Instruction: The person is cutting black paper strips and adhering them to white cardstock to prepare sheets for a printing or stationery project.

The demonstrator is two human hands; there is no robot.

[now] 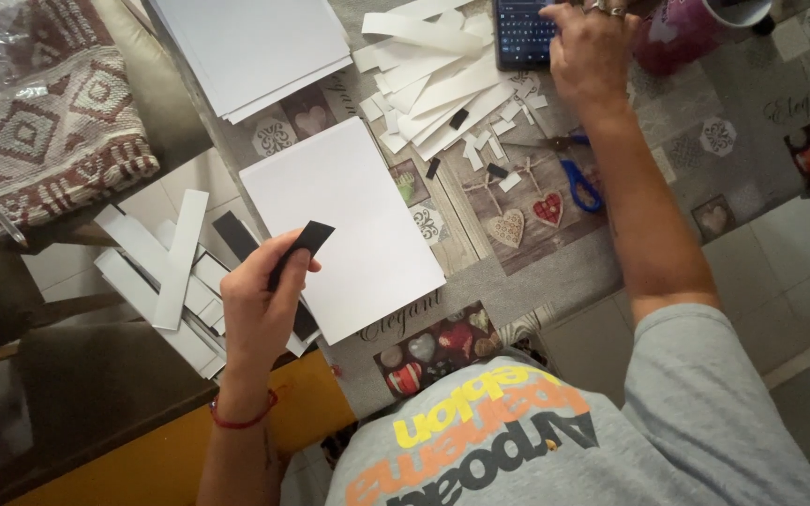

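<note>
My left hand (260, 305) pinches a small black strip (304, 245) over the near-left edge of a white sheet (349, 220) lying on the patterned tablecloth (555, 272). My right hand (592, 52) reaches to the far side and rests its fingers on a dark phone (520, 33) showing a keyboard. Blue-handled scissors (576, 178) lie beside my right forearm. Between the two hands a heap of white paper strips (438, 80) and a few small black offcuts lie scattered.
A stack of white sheets (246, 47) sits at the far left of the table. More white and black strips (166, 272) lie on a lower surface by my left hand. A patterned cushion (44, 112) is at left. A pink cup (682, 28) stands beyond my right hand.
</note>
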